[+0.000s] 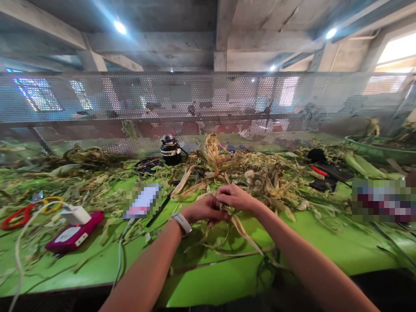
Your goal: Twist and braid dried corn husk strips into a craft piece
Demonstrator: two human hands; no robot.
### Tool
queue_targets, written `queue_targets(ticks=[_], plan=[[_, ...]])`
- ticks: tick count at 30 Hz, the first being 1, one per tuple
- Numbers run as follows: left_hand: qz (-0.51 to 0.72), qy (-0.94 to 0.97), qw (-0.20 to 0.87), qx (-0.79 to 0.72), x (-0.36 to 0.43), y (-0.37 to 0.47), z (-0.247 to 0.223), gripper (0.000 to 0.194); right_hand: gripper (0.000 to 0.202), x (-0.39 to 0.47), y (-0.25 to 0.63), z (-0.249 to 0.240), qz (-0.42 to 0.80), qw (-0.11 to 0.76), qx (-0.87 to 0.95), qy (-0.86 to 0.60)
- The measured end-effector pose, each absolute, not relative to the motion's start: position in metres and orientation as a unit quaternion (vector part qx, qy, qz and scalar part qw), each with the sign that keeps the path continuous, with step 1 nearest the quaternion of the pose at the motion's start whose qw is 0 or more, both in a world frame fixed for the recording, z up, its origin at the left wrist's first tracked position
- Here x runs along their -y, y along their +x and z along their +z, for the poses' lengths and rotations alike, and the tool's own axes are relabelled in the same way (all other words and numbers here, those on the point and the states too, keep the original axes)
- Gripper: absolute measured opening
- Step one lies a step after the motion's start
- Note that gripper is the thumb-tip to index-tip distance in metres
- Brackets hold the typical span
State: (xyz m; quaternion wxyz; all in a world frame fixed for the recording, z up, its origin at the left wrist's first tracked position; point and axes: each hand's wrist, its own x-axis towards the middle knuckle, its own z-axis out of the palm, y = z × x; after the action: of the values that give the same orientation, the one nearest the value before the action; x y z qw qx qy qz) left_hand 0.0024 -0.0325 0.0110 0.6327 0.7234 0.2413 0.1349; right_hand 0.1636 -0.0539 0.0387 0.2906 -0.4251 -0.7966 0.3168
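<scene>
My left hand [205, 209], with a white band on its wrist, is closed on a bundle of dry corn husk [242, 229] over the green table [195, 281]. Right beside it, my right hand [232, 197] pinches the top of the same husk. Both hands touch near the middle of the view. Long pale husk strips hang from below my fingers towards the table's front edge. Behind the hands lies a loose pile of dried husks [269, 173]. The fingertips partly hide the part of the husk that is held.
On the left are red-handled scissors [17, 218], a magenta power strip [73, 234] with a white plug and cable, and a blurred phone [143, 200]. A black bottle [170, 151] stands behind. A green basin [383, 149] is at right. A perforated screen [201, 97] runs behind the table.
</scene>
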Motion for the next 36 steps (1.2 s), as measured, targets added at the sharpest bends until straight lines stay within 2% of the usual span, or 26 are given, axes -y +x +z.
queue_targets(ticks=[3,6,12,20,27,31,36], plan=[[0.143,0.719,0.634,-0.246,0.033,0.002,0.011,0.027,0.037,0.056,0.165,0.043,0.294,0.238,0.802,-0.462],[0.139,0.715,0.637,-0.253,0.035,0.001,0.013,0.028,0.037,0.058,0.167,0.046,0.312,0.189,0.824,-0.433],[0.11,0.708,0.65,-0.252,0.036,0.002,0.015,0.025,0.03,0.061,0.168,0.049,0.285,0.185,0.861,-0.378],[0.092,0.681,0.682,-0.25,0.038,0.004,0.016,0.03,0.027,0.064,0.174,0.054,0.252,0.168,0.869,-0.391],[0.074,0.707,0.665,-0.23,0.041,0.01,0.011,0.031,0.029,0.059,0.163,0.04,0.145,0.226,0.841,-0.469],[0.109,0.698,0.677,-0.206,0.043,0.012,0.011,0.03,0.03,0.053,0.157,0.029,0.105,0.301,0.825,-0.467],[0.18,0.653,0.699,-0.231,0.044,0.011,0.016,0.038,0.035,0.046,0.166,0.03,0.144,0.358,0.771,-0.506]])
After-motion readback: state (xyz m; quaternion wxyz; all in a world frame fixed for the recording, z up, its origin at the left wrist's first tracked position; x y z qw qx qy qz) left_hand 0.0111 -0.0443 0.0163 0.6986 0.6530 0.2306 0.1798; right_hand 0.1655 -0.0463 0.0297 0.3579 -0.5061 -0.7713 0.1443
